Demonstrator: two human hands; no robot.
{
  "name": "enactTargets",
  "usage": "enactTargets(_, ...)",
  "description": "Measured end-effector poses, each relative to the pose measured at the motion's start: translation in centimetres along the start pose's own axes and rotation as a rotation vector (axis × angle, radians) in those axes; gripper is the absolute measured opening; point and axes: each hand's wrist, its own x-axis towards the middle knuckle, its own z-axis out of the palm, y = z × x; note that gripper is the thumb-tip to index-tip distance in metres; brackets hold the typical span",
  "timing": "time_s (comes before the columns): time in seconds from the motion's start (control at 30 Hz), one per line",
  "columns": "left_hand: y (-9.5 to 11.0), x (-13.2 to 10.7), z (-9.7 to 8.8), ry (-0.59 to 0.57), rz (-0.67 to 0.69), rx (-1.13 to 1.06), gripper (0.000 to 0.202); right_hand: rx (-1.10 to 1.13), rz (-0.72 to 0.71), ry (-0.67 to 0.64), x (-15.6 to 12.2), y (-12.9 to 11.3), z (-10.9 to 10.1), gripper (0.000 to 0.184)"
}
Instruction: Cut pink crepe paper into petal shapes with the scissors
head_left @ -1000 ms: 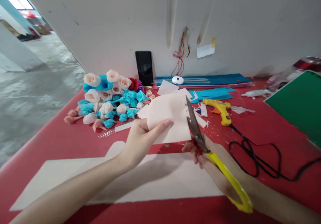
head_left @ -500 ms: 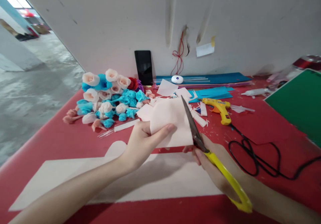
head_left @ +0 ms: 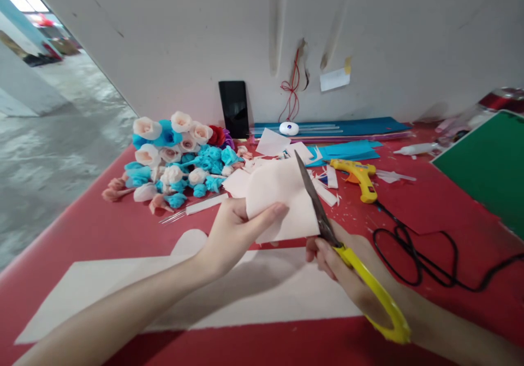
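Observation:
My left hand (head_left: 233, 235) pinches a pale pink sheet piece (head_left: 282, 202) between thumb and fingers and holds it up over the red table (head_left: 82, 229). My right hand (head_left: 347, 267) grips yellow-handled scissors (head_left: 352, 257). Their blades lie closed along the right edge of the pink piece and point away from me. Below both hands a large pale pink sheet (head_left: 164, 295) lies flat on the table, with a rounded shape cut into its upper edge.
A heap of blue, pink and white paper flowers (head_left: 176, 158) lies at the left. A yellow glue gun (head_left: 358, 177) with a black cord (head_left: 421, 262) sits at the right. Blue sheets (head_left: 339, 136), a black phone (head_left: 233, 109), a green board (head_left: 487, 169) and scraps are farther back.
The scissor blades have closed along the right edge of the pink piece. Both hands have shifted only slightly.

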Motion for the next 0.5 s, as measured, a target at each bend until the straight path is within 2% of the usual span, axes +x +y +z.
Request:
enactTargets(0.2,-0.1,0.1,-0.1,-0.016,-0.011,-0.039,0.043,0.002,0.0,0.02,0.0,-0.5,0.0,0.028)
enactTargets(0.37,-0.4,0.2,-0.2,-0.066,-0.021,-0.078,0.037,0.057,0.047,0.115,-0.4,-1.9,0.3,0.024)
enactTargets(0.5,-0.8,0.3,-0.4,-0.074,-0.013,-0.105,0.039,0.063,0.091,0.144,-0.6,-2.5,0.5,0.023)
